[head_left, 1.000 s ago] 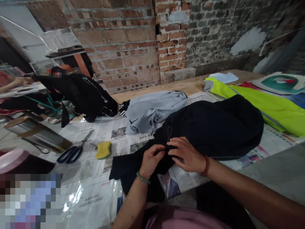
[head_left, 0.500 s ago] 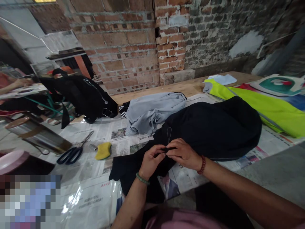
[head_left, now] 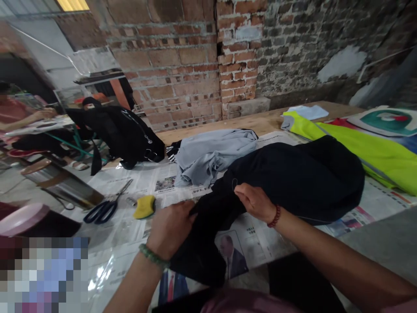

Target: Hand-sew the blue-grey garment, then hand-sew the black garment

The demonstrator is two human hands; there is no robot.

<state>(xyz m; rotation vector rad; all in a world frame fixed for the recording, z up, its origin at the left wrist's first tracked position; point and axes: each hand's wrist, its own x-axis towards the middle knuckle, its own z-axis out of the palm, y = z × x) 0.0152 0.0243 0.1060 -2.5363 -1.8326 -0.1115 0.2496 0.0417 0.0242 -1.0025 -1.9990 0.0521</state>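
Note:
A black garment (head_left: 208, 234) lies crumpled over the newspaper, bunched against a larger dark navy garment (head_left: 299, 182). My left hand (head_left: 172, 226) is closed on the left edge of the black garment, back of the hand upward. Farther right, my right hand (head_left: 256, 202) is closed in a pinch over the dark cloth. From its fingertips a thin pale loop (head_left: 234, 184) sticks up, thread or wire, I cannot tell which. Anything else between those fingers is hidden. To the left of my left hand lies a yellow sponge (head_left: 143, 207), with dark-handled scissors (head_left: 104, 208) beyond it.
Newspaper (head_left: 273, 239) covers the table. A steel flask (head_left: 65, 184) and a pink-lidded container (head_left: 29, 219) stand left. Behind are a black bag (head_left: 127, 134) and grey cloth (head_left: 211, 152). A neon-yellow garment (head_left: 358, 150) and an iron (head_left: 384, 119) lie right. Another person (head_left: 19, 113) sits far left.
My hands were together at the cloth and have parted. The left moved left and took hold of the garment's edge; the right shifted slightly right and up. Less of the loop shows.

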